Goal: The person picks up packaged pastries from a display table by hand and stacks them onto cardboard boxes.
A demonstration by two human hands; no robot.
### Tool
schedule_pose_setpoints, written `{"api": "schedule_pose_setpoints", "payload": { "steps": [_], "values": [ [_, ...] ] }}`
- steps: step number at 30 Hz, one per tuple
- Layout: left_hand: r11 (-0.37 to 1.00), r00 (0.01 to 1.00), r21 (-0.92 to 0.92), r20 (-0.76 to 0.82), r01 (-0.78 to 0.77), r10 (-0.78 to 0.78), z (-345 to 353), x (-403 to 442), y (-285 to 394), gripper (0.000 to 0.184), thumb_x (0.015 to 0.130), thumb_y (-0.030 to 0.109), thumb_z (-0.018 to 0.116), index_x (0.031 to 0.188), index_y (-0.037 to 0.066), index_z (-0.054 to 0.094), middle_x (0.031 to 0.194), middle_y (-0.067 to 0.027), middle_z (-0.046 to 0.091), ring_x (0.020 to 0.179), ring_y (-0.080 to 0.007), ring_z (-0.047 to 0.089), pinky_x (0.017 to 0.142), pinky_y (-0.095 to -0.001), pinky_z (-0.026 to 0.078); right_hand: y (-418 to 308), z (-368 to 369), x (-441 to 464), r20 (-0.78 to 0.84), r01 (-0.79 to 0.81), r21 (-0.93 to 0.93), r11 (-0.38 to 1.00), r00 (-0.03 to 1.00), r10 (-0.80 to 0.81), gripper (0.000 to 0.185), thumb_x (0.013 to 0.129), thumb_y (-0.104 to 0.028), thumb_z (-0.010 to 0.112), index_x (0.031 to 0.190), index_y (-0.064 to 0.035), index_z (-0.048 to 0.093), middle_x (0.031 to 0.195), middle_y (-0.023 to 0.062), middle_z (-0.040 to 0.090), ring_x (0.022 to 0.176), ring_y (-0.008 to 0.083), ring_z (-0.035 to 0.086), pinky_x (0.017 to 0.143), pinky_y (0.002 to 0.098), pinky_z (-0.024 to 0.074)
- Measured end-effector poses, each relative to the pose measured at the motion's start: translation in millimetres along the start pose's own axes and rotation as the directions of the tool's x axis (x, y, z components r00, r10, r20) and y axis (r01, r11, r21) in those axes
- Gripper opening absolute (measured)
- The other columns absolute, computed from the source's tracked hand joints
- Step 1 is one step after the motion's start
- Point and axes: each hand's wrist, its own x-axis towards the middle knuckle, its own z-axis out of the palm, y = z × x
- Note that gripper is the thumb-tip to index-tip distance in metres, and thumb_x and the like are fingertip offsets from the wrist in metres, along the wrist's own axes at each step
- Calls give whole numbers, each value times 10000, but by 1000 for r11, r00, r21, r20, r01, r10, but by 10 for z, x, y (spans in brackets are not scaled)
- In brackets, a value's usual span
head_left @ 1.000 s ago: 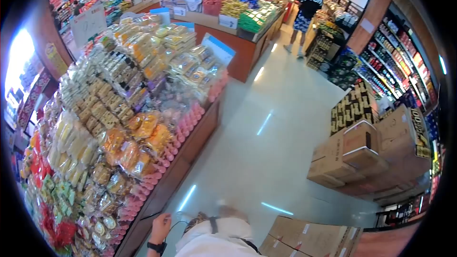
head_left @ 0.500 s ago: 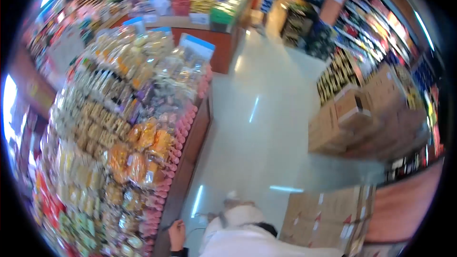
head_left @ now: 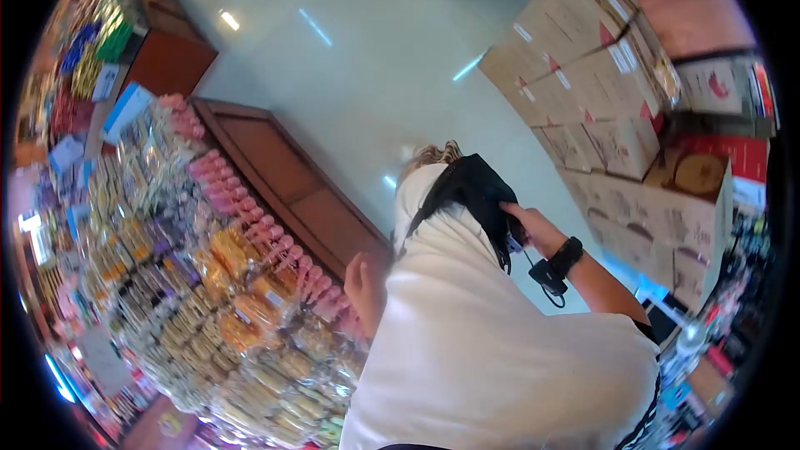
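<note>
A black waist bag (head_left: 473,187) is strapped across the front of my white shirt (head_left: 475,333). My right hand (head_left: 537,229) is closed on the bag's right edge, its thumb on top; part of the grip is hidden underneath. On that wrist sits a black band carrying a small dark device (head_left: 550,277) with a looped cord. My left hand (head_left: 364,287) hangs beside the display counter, fingers loosely extended and holding nothing that I can see. Nearest to it is a row of pink wrapped items (head_left: 287,254) along the counter's edge.
Packaged foods (head_left: 242,317) in clear wrap cover the display on the left, above a brown wooden counter side (head_left: 287,179). Stacked cardboard cartons (head_left: 583,58) stand on the right. Between them runs a shiny pale floor (head_left: 358,75).
The view has swung downward and to the right, bringing the waist bag and my right hand into sight. My left hand appears higher in the picture, still beside the counter.
</note>
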Motion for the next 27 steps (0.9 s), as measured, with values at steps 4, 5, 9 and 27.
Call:
{"api": "schedule_pose_setpoints", "payload": {
  "steps": [4,5,9,27],
  "values": [
    [988,975,128,213,-91,62,-8,306,146,313,975,193,556,1151,-64,585,1047,-90,622,917,-157,579,815,-272,474,85,100,-195,-68,57,100,993,996,-50,599,842,-584,614,709,-1,629,582,32,516,524,154,551,484,313,496],
    [983,957,142,281,-120,76,94,346,374,312,977,195,553,1149,-64,584,1045,-88,622,917,-155,580,813,-273,475,148,101,-207,-73,74,109,991,995,-66,612,839,-591,614,711,8,630,585,38,527,528,158,560,484,306,497],
    [904,804,264,580,-336,130,606,587,1212,305,942,145,590,1189,-32,575,1089,-113,627,972,-172,587,851,-291,469,414,152,-190,-128,129,146,981,986,-110,705,824,-662,586,690,29,637,581,70,558,496,173,574,455,283,490],
    [614,-414,-283,907,-736,-77,1846,766,1908,165,623,-119,593,660,42,599,803,-24,601,917,-233,519,884,-356,393,895,272,68,-253,261,218,941,946,-203,883,816,-747,528,725,124,645,576,139,605,484,227,645,422,287,532]
  ]
}}
